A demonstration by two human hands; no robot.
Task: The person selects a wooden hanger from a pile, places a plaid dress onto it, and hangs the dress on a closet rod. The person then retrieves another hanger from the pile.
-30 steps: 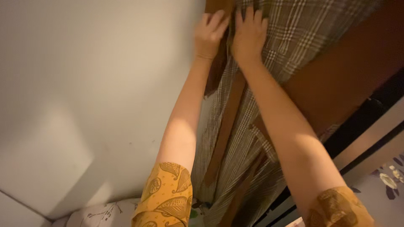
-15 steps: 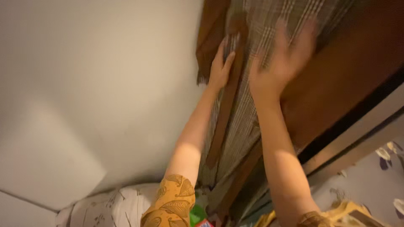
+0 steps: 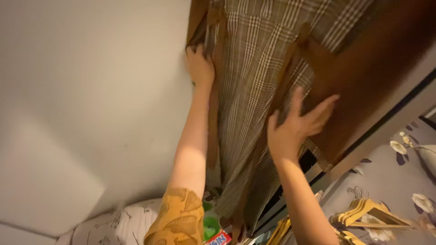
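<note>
A plaid brown-and-cream garment [image 3: 259, 90] hangs flat against a dark wooden door [image 3: 377, 68], and both hands are raised to it. The left hand [image 3: 199, 67] sits at the garment's left edge, right where the cloth meets the pale wall [image 3: 91, 90]. Its fingers [image 3: 193, 51] curl around that edge, closed on the fabric, which pins the hem side in place so the cloth stays taut rather than swinging.

The right hand [image 3: 295, 124] is lower and to the right, fingers [image 3: 323, 105] spread open and flat, gripping nothing. It presses the cloth against the door, the palm on the plaid and the fingertips reaching over a plain brown band [image 3: 313, 54] that crosses the garment. A flat open hand suits smoothing or steadying a hanging sheet of cloth, where a pinch would bunch it.

Below the fingers, well apart from them, wooden hangers [image 3: 363, 213] lie on a floral bedsheet [image 3: 395, 181]. A white printed pillow [image 3: 122, 224] and a green object [image 3: 211, 224] sit near the mustard patterned sleeve [image 3: 177, 222].
</note>
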